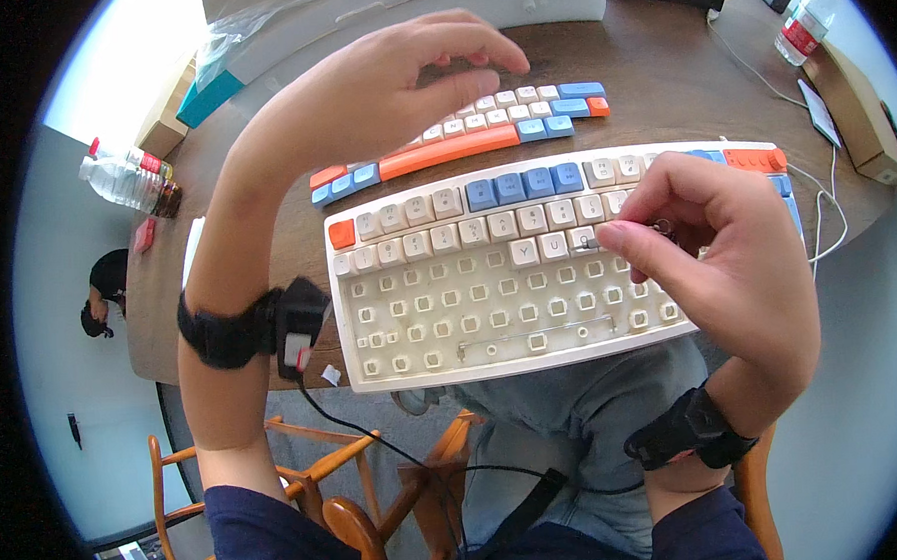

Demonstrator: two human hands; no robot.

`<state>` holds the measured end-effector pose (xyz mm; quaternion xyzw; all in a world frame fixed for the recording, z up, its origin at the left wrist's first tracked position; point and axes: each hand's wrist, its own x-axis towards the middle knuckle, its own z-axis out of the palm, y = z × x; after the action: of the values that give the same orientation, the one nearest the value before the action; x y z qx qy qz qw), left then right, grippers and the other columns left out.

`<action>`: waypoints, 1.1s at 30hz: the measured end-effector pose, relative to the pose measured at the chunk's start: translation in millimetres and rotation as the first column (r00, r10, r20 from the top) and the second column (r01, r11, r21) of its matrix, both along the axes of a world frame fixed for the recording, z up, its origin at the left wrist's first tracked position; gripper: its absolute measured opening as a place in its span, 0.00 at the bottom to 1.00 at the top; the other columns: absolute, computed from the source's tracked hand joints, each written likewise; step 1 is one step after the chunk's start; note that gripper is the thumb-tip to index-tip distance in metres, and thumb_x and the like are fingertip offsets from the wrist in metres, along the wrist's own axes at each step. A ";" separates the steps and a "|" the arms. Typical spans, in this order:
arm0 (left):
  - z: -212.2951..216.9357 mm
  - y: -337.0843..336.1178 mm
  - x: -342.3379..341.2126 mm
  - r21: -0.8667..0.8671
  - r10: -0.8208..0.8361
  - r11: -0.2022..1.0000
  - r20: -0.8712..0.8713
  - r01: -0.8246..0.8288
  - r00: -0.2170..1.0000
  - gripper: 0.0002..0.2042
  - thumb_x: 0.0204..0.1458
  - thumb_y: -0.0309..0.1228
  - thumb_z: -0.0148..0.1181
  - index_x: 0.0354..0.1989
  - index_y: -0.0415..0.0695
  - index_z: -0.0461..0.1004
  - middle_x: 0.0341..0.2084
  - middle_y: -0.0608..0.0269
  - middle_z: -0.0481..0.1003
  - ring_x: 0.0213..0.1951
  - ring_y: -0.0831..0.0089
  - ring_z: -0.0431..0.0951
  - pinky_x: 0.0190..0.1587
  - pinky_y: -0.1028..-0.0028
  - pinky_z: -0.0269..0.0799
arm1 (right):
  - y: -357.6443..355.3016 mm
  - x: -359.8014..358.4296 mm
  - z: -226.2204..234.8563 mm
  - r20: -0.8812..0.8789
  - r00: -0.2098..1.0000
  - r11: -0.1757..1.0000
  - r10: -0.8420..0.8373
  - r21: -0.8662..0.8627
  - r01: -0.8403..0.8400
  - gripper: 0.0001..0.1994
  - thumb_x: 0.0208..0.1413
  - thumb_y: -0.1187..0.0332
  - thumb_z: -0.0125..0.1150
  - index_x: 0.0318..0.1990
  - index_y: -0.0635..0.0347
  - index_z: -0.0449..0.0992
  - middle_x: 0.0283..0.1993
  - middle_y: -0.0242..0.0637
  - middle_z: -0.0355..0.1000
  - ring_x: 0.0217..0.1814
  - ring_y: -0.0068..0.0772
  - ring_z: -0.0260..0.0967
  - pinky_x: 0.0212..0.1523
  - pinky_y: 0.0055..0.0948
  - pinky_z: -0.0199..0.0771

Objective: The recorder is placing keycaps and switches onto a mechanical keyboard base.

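Observation:
A white keyboard (348, 314) tilts near the table's front edge. Its upper rows bear cream, blue and orange keycaps, while bare switches (449, 298) show across the lower rows. My right hand (717, 238) is closed in a pinch on a small metal keycap puller (589, 243), whose tip meets a cream keycap in the third row; the fingers partly hide the tool. Beyond the keyboard, my left hand (419, 71) hovers over removed keycaps, its thumb and fingers apart. Those keycaps lie in rows, with a long orange spacebar (448, 152) at the front.
Plastic bottles stand at the left (129, 184) and far right (808, 24). A white foam box (407, 12) lies at the back. At the right are a cardboard box (857, 112) and a white cable (821, 214). Wooden chairs (346, 460) stand below the table; a black cable hangs from my left wrist strap.

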<state>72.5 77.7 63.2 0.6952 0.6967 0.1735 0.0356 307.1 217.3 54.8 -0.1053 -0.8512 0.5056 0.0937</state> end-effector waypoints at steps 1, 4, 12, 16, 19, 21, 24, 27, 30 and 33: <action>3.4 -6.3 5.1 -0.050 -0.019 0.998 0.077 0.023 0.997 0.16 0.60 0.35 0.54 0.52 0.42 0.73 0.50 0.55 0.72 0.52 0.63 0.72 0.56 0.69 0.67 | -0.9 -2.3 -2.7 -0.025 1.000 0.999 0.009 0.047 -0.007 0.06 0.53 0.76 0.64 0.29 0.68 0.73 0.25 0.34 0.74 0.25 0.17 0.70 0.26 0.14 0.70; 5.4 -10.3 27.2 -0.219 -0.046 0.972 0.176 0.085 0.983 0.23 0.53 0.41 0.62 0.55 0.41 0.71 0.51 0.53 0.71 0.55 0.59 0.70 0.58 0.64 0.66 | -1.2 -6.6 -6.6 0.030 1.000 0.994 -0.001 0.114 -0.003 0.06 0.53 0.76 0.63 0.29 0.68 0.73 0.24 0.34 0.73 0.24 0.16 0.70 0.25 0.15 0.69; -13.0 -16.8 41.3 -0.261 -0.012 0.964 0.157 0.053 0.988 0.31 0.50 0.45 0.65 0.58 0.41 0.66 0.54 0.49 0.69 0.57 0.55 0.69 0.60 0.63 0.63 | -18.5 -13.8 -10.7 -0.061 0.998 0.982 0.027 0.189 -0.015 0.06 0.50 0.76 0.64 0.26 0.67 0.73 0.19 0.31 0.71 0.20 0.14 0.66 0.21 0.15 0.62; -23.1 -14.7 38.9 -0.221 -0.063 0.970 0.170 0.100 0.984 0.31 0.49 0.42 0.65 0.60 0.41 0.64 0.54 0.48 0.69 0.58 0.54 0.68 0.60 0.63 0.62 | -25.9 -17.9 -11.3 -0.072 0.997 0.956 0.012 0.292 0.010 0.06 0.49 0.76 0.63 0.24 0.67 0.72 0.18 0.30 0.69 0.19 0.13 0.64 0.20 0.16 0.61; -25.6 -15.6 40.7 -0.211 -0.029 0.974 0.242 0.082 0.970 0.31 0.48 0.40 0.66 0.59 0.41 0.64 0.54 0.47 0.69 0.58 0.54 0.68 0.60 0.64 0.62 | -29.4 -21.5 -13.3 -0.113 0.994 0.935 0.008 0.353 0.033 0.07 0.48 0.77 0.62 0.23 0.67 0.71 0.17 0.30 0.68 0.18 0.13 0.62 0.20 0.17 0.61; -26.7 -17.6 40.6 -0.211 -0.014 0.975 0.237 0.066 0.971 0.31 0.47 0.39 0.66 0.59 0.41 0.64 0.54 0.47 0.69 0.58 0.54 0.68 0.60 0.64 0.62 | -35.8 -22.8 -13.7 -0.127 0.992 0.920 -0.003 0.387 0.052 0.06 0.46 0.77 0.61 0.22 0.67 0.71 0.16 0.32 0.68 0.18 0.15 0.62 0.20 0.18 0.61; -28.3 -15.7 40.2 -0.208 -0.006 0.976 0.280 0.067 0.960 0.31 0.46 0.37 0.66 0.59 0.40 0.64 0.54 0.48 0.69 0.57 0.55 0.68 0.60 0.65 0.63 | -44.7 -25.1 -15.5 -0.125 0.991 0.885 -0.038 0.456 0.091 0.06 0.44 0.77 0.61 0.21 0.67 0.70 0.16 0.35 0.67 0.17 0.19 0.64 0.21 0.21 0.63; -30.2 -16.4 40.0 -0.202 -0.016 0.977 0.282 0.075 0.959 0.30 0.46 0.36 0.66 0.59 0.40 0.64 0.53 0.48 0.70 0.57 0.55 0.69 0.59 0.65 0.63 | -49.4 -26.6 -15.4 -0.130 0.990 0.850 -0.062 0.513 0.120 0.06 0.43 0.77 0.61 0.22 0.67 0.70 0.16 0.38 0.67 0.17 0.23 0.66 0.22 0.23 0.65; -32.0 -18.2 40.0 -0.173 -0.034 0.982 0.241 0.077 0.970 0.30 0.47 0.37 0.65 0.59 0.40 0.64 0.53 0.49 0.70 0.57 0.55 0.69 0.59 0.64 0.63 | -51.2 -26.9 -16.0 -0.127 0.989 0.837 -0.070 0.532 0.127 0.06 0.44 0.76 0.61 0.22 0.67 0.71 0.16 0.39 0.68 0.18 0.25 0.67 0.22 0.23 0.65; -32.5 -19.0 40.8 -0.154 -0.041 0.985 0.212 0.075 0.976 0.30 0.48 0.37 0.65 0.59 0.40 0.65 0.53 0.48 0.70 0.56 0.54 0.69 0.59 0.64 0.63 | -49.3 -26.7 -17.4 -0.136 0.988 0.843 -0.073 0.522 0.134 0.06 0.46 0.75 0.61 0.23 0.68 0.71 0.17 0.39 0.68 0.18 0.24 0.67 0.22 0.23 0.65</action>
<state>113.2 58.7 30.7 0.6881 0.6803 0.1874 0.1693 280.5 167.9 37.5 -0.0930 -0.9439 0.2509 0.1935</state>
